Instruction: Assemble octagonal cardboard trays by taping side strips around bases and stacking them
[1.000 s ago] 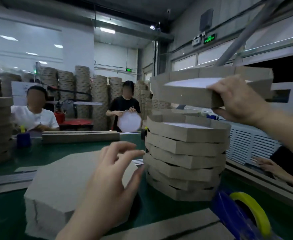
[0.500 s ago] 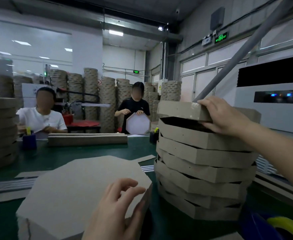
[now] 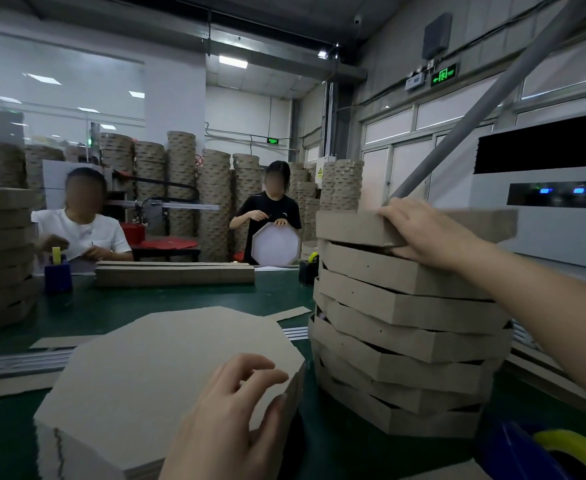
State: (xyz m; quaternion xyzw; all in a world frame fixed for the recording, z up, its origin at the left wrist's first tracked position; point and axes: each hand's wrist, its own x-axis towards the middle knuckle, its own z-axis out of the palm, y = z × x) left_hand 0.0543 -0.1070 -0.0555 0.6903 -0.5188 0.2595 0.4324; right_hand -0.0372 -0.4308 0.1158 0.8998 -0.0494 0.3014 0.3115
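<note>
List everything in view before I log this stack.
tray stack: about seven trays, brown, right of centre on table
top tray: one, brown, on that stack
base sheets: one pile, brown, front left
side strips: one bundle, brown, far side of table
tape dispenser: one, blue with yellow roll, bottom right
second dispenser: one, blue, far left
table: one, green, under everything
seated worker: one, white top, far left
standing worker: one, black top, far centre, holding white octagon
background tray stacks: many, brown, rear
left hand: one, curled over base sheets' near corner
right hand: one, gripping top tray's rim
</note>
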